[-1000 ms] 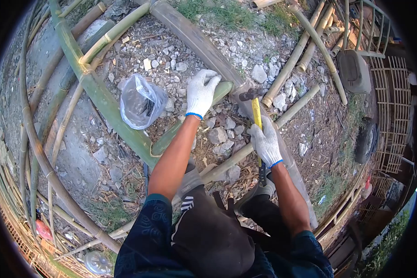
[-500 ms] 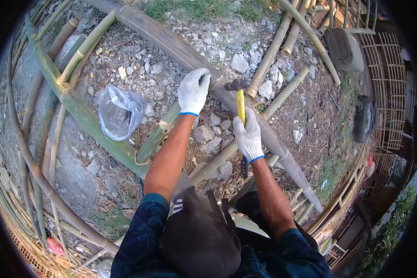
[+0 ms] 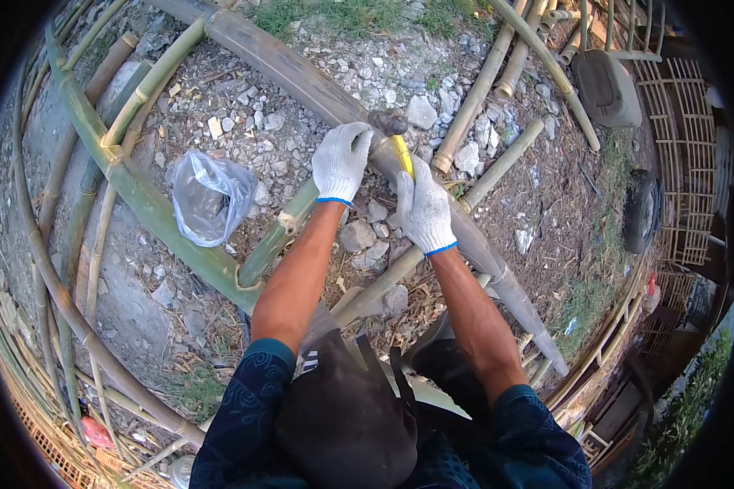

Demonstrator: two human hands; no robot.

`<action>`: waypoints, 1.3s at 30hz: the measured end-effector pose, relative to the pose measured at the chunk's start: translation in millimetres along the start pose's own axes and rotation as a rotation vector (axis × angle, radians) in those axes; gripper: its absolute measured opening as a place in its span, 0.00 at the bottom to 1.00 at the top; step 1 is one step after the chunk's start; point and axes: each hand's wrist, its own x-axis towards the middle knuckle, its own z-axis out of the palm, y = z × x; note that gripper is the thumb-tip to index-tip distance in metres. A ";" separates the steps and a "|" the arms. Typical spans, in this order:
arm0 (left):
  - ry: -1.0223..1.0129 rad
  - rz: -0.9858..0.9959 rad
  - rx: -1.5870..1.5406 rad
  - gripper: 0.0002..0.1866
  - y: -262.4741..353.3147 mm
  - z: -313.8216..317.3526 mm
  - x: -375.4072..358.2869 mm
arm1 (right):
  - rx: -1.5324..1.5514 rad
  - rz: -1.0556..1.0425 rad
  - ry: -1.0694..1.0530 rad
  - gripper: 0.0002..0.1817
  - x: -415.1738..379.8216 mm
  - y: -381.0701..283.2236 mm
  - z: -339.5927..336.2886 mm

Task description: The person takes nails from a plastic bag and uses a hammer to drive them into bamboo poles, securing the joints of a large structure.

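Observation:
My left hand [image 3: 340,162], in a white knit glove with a blue cuff, rests against the thick grey-brown bamboo pole [image 3: 302,75]. Its fingers are pressed together at the pole; whatever is between them is too small to make out. Just to the right, my right hand [image 3: 426,210], gloved the same way, grips a hammer [image 3: 400,150] by its yellow handle. The dark hammer head is over the pole, close to my left fingertips. A green bamboo piece [image 3: 273,242] meets the pole beneath my left hand.
An open clear plastic bag [image 3: 212,198] sits on the rubble at left, beside a long green bamboo pole [image 3: 159,213]. More bamboo lies at the upper right, near a grey jerrycan [image 3: 607,88] and a black tyre [image 3: 642,210]. Stones cover the ground.
My right hand and the hammer have moved left, bringing the hammer head nearer my left fingertips. My left hand has barely moved.

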 end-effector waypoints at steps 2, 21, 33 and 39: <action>0.001 -0.014 0.002 0.08 3.0 0.1 2.2 | -0.067 -0.013 -0.071 0.20 4.0 7.1 4.0; -0.041 -0.122 -0.233 0.13 -9.8 -2.1 -3.6 | 0.027 0.053 0.008 0.15 -9.1 -8.6 6.3; -0.098 -0.191 -0.268 0.15 -20.5 -6.0 5.0 | -0.067 0.089 -0.030 0.11 0.6 2.6 22.1; -0.081 -0.191 -0.364 0.14 -19.2 -13.2 5.6 | 0.175 0.018 0.283 0.12 -0.7 -38.9 -1.9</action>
